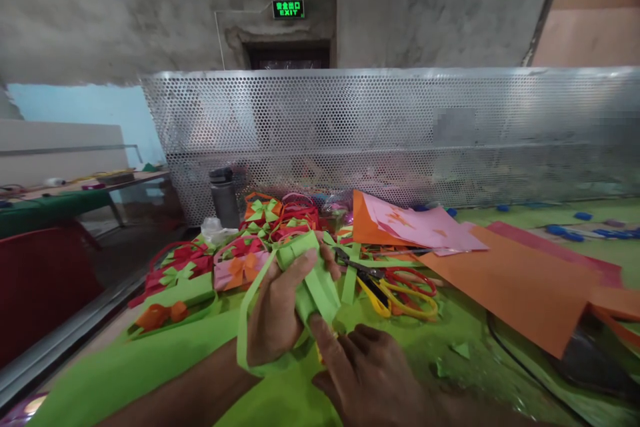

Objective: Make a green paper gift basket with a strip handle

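My left hand (pixel 280 307) is closed around a small light-green folded paper bag (pixel 317 283), thumb on its front and fingertips showing at its far side. A long green paper strip handle (pixel 243 327) loops from the bag over my left wrist. My right hand (pixel 365 367) presses its outstretched index fingertip against the bag's lower edge; its thumb is apart below and the other fingers are bent. A bit of yellow shows beside that index finger, too hidden to name. Scissors (pixel 383 283) with yellow and red handles lie just right of the bag.
Finished-looking paper bags with bows (pixel 243 270) crowd the left side. A grey bottle (pixel 225 199) stands behind them. Orange sheets (pixel 520 280) and pink sheets (pixel 425 223) lie to the right, near a black cable (pixel 530 373). A perforated metal panel (pixel 350 127) bounds the table's back.
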`<state>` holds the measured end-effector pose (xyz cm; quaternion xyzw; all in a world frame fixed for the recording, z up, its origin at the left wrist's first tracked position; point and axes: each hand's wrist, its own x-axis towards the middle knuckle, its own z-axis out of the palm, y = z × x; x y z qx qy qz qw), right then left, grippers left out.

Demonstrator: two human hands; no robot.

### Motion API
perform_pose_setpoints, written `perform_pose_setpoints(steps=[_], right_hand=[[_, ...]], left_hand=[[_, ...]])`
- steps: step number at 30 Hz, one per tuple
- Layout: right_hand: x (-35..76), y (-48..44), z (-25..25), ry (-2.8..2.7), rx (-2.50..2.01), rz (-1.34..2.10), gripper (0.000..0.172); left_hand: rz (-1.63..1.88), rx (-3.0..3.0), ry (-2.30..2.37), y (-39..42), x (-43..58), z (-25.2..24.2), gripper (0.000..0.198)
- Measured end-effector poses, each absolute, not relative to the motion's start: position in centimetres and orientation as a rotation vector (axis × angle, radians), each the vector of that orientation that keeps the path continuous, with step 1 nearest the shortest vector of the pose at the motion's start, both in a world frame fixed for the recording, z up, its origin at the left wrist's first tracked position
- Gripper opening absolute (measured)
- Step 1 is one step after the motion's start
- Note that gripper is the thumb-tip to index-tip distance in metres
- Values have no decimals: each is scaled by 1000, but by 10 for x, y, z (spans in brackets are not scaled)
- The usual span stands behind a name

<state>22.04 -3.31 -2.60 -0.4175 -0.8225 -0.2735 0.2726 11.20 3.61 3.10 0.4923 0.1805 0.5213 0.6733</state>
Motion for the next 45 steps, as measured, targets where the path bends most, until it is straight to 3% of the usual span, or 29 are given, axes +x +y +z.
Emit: perform_pose_setpoints(steps=[5, 9, 17, 21, 24, 30, 45], right_hand=[[219, -30, -33, -2218, -1106, -765, 37], [220, -28, -33, -2164, -1048, -731, 31], [229, -45, 7, -2001, -1017, -302, 15], [237, -49, 18, -1768, -1079, -135, 4], [239, -47, 20, -1680, -1100, -88, 18], [239, -46, 23, -1694, -1056, 81, 16], [241, -42, 20, -1812, -1037, 33, 16]], left_hand=[[1144, 1394, 461, 28, 108, 39, 22], [1260, 1787, 426, 26, 103, 46, 10], [1476, 2461, 265, 46, 96, 26, 47], [1516, 2490, 386, 50, 96, 22, 47], [1499, 2449, 407, 54, 95, 20, 44], [1415, 2419, 383, 56, 94, 15, 37], [1113, 2537, 275, 50, 97, 21, 34]])
